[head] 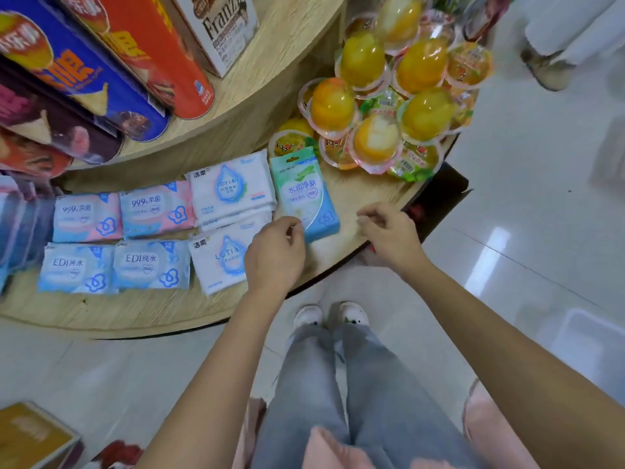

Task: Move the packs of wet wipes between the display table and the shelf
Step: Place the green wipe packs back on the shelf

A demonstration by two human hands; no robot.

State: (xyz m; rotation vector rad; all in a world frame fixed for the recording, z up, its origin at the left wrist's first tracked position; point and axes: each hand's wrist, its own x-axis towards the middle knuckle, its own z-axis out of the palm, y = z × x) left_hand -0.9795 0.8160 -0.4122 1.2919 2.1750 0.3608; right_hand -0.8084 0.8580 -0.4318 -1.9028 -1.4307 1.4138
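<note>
**wipes_watcher:** Trying to sort out the hands here, so I'm placing everything off the green-and-blue pack (304,194) of wet wipes. It lies on the round wooden display table (365,198). The left hand (275,255) is right at the pack's near left corner, fingers curled in, with the thumb and forefinger tips at its edge. I honestly can't tell if it's pinching that corner or just sitting close to it.

**aisle9:** Same, the knuckles hide that corner. The right hand (389,231) is easier. It's just right of the pack and apart from it, over the table's rim, fingers loosely curled with nothing in them.

**wipes_watcher:** Yep. Right up against the pack's left side is a white LOTION pack (233,187), and a second LOTION pack (220,262) lies nearer the person, partly under the left hand. Further left of the pack are two pink-and-blue 99.9 packs (155,211) side by side. Two blue EDI packs (150,265) sit in front of those.

**aisle9:** Behind the pack and off to its right there's a heap of yellow jelly cups (399,106), the nearest one right at the pack's far edge. Up and left of the pack is the raised tier (270,79) with snack tubes (142,52) and a Franzzi box (223,25).
</note>
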